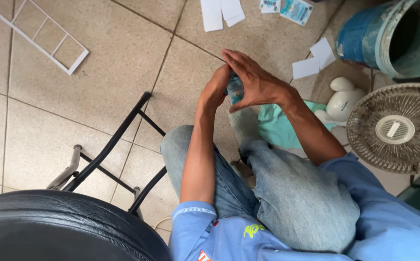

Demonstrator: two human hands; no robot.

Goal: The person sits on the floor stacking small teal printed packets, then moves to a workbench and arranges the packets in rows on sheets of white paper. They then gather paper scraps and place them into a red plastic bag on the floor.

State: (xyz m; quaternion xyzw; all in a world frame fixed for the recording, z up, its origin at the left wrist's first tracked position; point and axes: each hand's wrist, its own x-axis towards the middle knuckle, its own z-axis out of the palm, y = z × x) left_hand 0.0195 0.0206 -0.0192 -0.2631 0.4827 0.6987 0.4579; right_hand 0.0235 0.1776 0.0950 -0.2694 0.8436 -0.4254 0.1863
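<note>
Both my hands meet in front of my knees, above the tiled floor. My left hand (213, 90) and my right hand (256, 79) are closed together around a small blue and white packet (234, 88). Only a strip of the packet shows between my palms. My right fingers stretch flat over its top. Below my hands are my grey sock (244, 125) and my jeans-clad legs (287, 193).
A black padded seat (60, 227) with a black metal frame (118, 145) stands at lower left. A white fan (396, 128), a blue-green bucket (389, 36), a teal cloth (277, 128), white paper slips (314, 60) and a white grid frame (41, 34) lie around.
</note>
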